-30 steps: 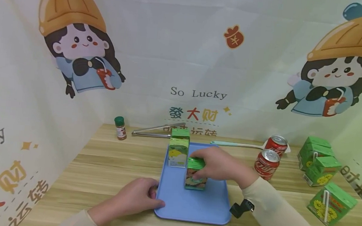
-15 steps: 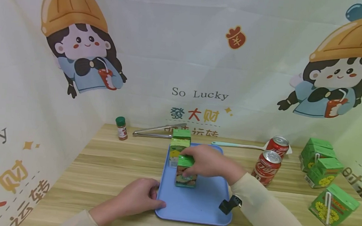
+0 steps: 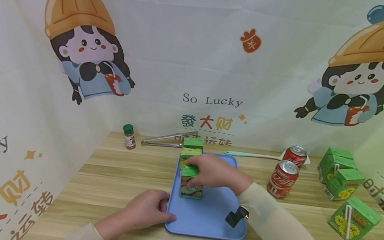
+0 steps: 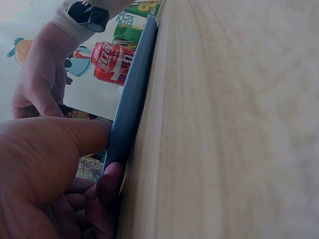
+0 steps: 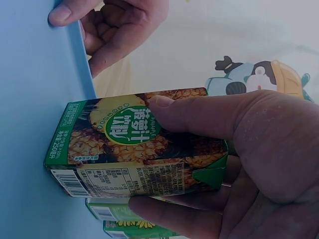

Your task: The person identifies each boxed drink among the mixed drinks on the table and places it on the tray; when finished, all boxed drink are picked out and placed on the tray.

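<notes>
My right hand [image 3: 213,171] grips a pineapple juice box [image 3: 190,190], thumb on its front face and fingers behind. The carton stands upright at the left side of the blue tray [image 3: 207,220], its base right at the tray surface. In the right wrist view the pineapple print on the juice box [image 5: 124,124] shows plainly. My left hand [image 3: 146,207] pinches the tray's left edge, thumb over the rim and fingertips under it, as the left wrist view shows. Just behind the held carton, a lighter green drink carton [image 3: 192,151] and another green carton [image 3: 193,142] stand in line, partly hidden.
Two red cola cans [image 3: 282,179] stand right of the tray, near a spatula [image 3: 250,154]. Several green drink cartons [image 3: 354,220] stand farther right. Metal tongs [image 3: 162,143] and a green-capped spice bottle [image 3: 129,136] lie toward the back left, by the printed cloth backdrop [image 3: 170,57].
My right hand has moved left across the tray with the pineapple juice box, now in front of the other cartons. The left hand keeps its place on the tray edge.
</notes>
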Motion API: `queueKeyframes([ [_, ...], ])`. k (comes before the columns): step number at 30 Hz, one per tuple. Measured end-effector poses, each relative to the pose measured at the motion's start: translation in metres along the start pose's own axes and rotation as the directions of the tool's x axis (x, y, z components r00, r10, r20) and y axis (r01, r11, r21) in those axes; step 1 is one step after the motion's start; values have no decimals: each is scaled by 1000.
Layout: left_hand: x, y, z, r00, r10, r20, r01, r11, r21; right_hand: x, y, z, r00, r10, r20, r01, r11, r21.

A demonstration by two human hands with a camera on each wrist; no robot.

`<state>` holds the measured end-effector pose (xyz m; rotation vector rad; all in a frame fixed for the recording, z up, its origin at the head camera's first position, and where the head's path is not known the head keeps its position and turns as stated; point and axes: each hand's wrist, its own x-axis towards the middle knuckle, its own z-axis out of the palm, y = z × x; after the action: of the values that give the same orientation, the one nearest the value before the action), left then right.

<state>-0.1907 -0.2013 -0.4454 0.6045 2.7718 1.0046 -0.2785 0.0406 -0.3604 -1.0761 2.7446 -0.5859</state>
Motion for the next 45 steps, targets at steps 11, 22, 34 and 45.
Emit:
queueKeyframes([
  [11, -1, 2, -1, 1000, -2, -2, 2, 1000, -3, 6, -6, 2, 1000, -2, 8, 2, 1000, 15],
  [22, -1, 2, -1, 1000, 6, 2, -6, 1000, 0, 14, -3, 2, 1000, 1, 4, -1, 999, 46],
  [34, -1, 3, -1, 1000, 6, 2, -6, 1000, 7, 20, -1, 1, 1000, -3, 3, 3, 1000, 11],
  [45, -1, 2, -1, 1000, 3, -1, -3, 1000, 3, 21, -2, 0, 1000, 12, 10, -12, 1000, 16],
])
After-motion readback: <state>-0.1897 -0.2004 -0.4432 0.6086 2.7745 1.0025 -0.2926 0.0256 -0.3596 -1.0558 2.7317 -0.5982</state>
